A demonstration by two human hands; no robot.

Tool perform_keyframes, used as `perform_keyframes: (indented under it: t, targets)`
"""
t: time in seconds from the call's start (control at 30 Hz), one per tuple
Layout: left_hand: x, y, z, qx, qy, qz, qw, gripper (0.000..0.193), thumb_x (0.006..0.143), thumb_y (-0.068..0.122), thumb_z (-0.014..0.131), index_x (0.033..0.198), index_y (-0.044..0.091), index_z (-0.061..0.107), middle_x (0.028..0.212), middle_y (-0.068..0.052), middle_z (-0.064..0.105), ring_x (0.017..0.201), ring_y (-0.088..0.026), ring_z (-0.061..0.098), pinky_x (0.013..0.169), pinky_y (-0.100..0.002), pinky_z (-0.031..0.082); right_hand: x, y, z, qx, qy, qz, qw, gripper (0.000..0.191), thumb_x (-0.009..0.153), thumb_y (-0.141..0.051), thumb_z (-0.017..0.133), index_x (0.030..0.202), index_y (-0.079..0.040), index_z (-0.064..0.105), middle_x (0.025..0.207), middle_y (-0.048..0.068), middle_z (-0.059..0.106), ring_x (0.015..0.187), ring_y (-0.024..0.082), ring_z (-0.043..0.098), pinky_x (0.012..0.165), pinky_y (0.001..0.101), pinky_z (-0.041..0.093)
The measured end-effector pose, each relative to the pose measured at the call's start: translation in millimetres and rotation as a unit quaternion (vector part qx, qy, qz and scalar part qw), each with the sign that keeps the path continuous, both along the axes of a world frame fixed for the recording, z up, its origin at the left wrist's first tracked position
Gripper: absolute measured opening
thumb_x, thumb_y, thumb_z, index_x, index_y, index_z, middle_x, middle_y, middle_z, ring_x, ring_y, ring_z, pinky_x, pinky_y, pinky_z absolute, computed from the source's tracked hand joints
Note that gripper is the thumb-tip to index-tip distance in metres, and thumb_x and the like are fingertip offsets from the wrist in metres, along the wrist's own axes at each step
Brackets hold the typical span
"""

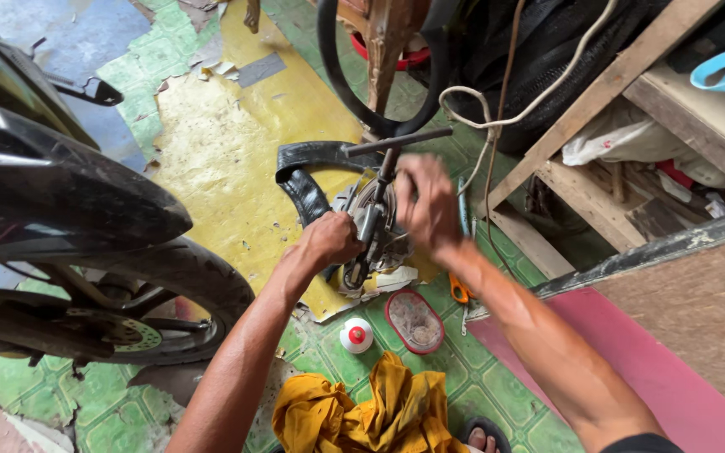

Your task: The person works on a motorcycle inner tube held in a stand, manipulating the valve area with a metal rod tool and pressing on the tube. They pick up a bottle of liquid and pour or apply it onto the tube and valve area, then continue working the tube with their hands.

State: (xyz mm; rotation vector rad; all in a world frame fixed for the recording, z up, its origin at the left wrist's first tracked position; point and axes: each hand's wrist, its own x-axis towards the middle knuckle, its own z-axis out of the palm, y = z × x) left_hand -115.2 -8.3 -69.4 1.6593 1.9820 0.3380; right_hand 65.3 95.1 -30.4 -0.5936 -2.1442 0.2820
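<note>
A worn green-and-yellow floor (211,143) is seen; on it are laid a yellow cloth (371,411), a white bottle (357,335), an oval tin (414,320) and a black rubber tube (304,180).

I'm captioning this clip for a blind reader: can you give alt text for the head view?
Two bare hands work a T-handled press clamped on a black inner tube on a tiled floor: the left hand grips its base, the right hand is at the shaft. A motorcycle wheel stands left; a yellow rag lies below.

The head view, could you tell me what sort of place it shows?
Probably a small motorcycle tyre repair shop: a motorcycle wheel stands on the worn floor, inner tubes hang nearby, and both hands work a T-handled tool.
</note>
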Motion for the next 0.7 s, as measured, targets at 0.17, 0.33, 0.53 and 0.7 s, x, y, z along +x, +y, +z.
perform_keyframes:
  t: [0.17,0.33,0.53,0.7]
  targets:
    - [-1.5,-1.3,-4.1,0.020,-0.007,-0.012,1.000,0.025,0.079,0.028,0.072,0.079,0.003,0.077,0.082,-0.021,0.073,0.079,-0.036,0.073,0.077,-0.044,0.058,-29.8,53.2,15.1,0.207,-0.106,-0.079,0.970,0.035,0.113,-0.040,0.050,0.118,-0.010,0.066,0.116,0.012,0.066,0.112,0.028,0.061,0.102,0.0584,0.038]
    - [-2.7,-4.5,-7.4,0.086,-0.015,-0.015,0.996,0.022,0.078,0.027,0.073,0.081,0.005,0.076,0.080,-0.020,0.072,0.079,-0.038,0.072,0.073,-0.047,0.057,-30.0,66.4,20.1,0.064,-0.211,-0.016,0.975,0.046,0.103,-0.056,0.053,0.110,-0.014,0.071,0.090,0.013,0.062,0.089,0.028,0.057,0.094,0.0482,0.037]
    - [-1.1,10.2,-11.5,0.106,-0.021,0.030,0.994,0.023,0.081,0.026,0.075,0.079,0.002,0.077,0.078,-0.022,0.072,0.077,-0.038,0.072,0.072,-0.046,0.058,-32.0,71.7,32.3,0.035,-0.172,0.017,0.984,0.060,0.100,-0.071,0.050,0.100,-0.017,0.075,0.086,0.006,0.064,0.085,0.026,0.057,0.086,0.0450,0.036]
    - [-10.3,19.3,-15.1,0.027,-0.078,0.063,0.995,0.025,0.078,0.029,0.079,0.082,0.005,0.078,0.077,-0.016,0.075,0.069,-0.031,0.075,0.069,-0.042,0.060,-36.3,68.7,32.5,0.033,-0.171,-0.004,0.985,0.063,0.097,-0.074,0.051,0.086,-0.016,0.072,0.080,0.004,0.063,0.080,0.024,0.057,0.082,0.0436,0.035]
